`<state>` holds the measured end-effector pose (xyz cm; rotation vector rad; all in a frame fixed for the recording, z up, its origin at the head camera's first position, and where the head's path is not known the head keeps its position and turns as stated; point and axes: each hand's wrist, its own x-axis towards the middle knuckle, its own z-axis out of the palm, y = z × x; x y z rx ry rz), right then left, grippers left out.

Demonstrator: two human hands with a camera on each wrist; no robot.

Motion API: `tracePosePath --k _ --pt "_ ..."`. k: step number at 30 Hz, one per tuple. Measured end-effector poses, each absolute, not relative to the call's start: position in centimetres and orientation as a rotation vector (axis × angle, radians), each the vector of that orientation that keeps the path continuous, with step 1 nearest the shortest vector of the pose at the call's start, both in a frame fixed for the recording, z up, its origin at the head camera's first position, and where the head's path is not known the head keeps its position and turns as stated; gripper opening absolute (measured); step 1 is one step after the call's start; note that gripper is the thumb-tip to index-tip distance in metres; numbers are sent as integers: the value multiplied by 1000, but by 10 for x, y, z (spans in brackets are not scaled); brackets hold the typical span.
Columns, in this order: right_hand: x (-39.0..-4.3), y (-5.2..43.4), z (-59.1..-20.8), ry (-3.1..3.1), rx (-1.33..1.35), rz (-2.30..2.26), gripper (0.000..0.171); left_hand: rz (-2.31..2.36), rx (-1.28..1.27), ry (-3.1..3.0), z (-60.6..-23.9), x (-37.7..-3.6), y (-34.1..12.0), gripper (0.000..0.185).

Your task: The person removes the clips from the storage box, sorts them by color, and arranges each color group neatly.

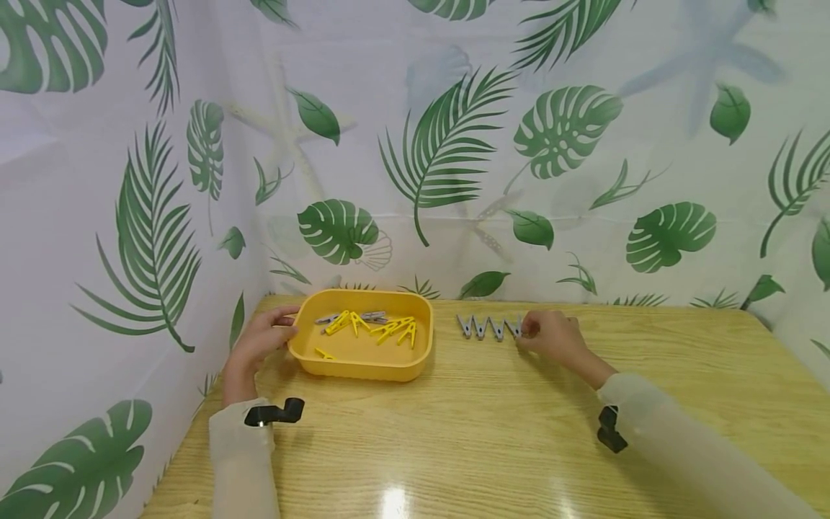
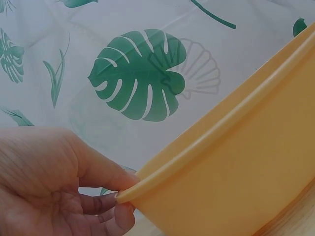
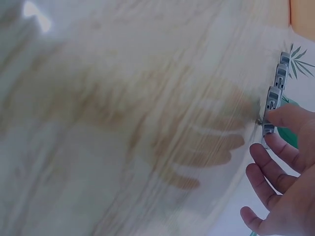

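Leaf-printed curtains close off a pale wooden table (image 1: 493, 425), where grey clothespins are being sorted out of a mixed lot. Four grey pegs (image 1: 489, 326) already lie in a neat row on the table, side by side, just right of the yellow tray (image 1: 363, 360); the right hand (image 1: 551, 337) pinches the peg at the row's right end with thumb and forefinger, the other fingers loosely spread. Left in the tray are several yellow pegs (image 1: 382, 328) scattered across its floor and what look like two grey pegs (image 1: 350, 317) near the far rim, though the head view is too small to count them surely. So the work seems past halfway, with those last grey ones yet to come out. The left hand (image 1: 259, 346) steadies the tray, thumb over the rim and fingers curled beneath its lip. Each grey peg is small, plastic and slim.
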<state>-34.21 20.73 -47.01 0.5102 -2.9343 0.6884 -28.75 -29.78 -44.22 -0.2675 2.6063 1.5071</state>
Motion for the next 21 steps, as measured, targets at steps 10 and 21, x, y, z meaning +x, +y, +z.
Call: tracePosePath --k 10,21 --pt "-341 205 -472 -2933 500 648 18 1512 -268 2603 -442 -289 -297 53" --pt "-342 202 -473 -2945 467 657 19 1516 -264 2609 -442 -289 -297 53"
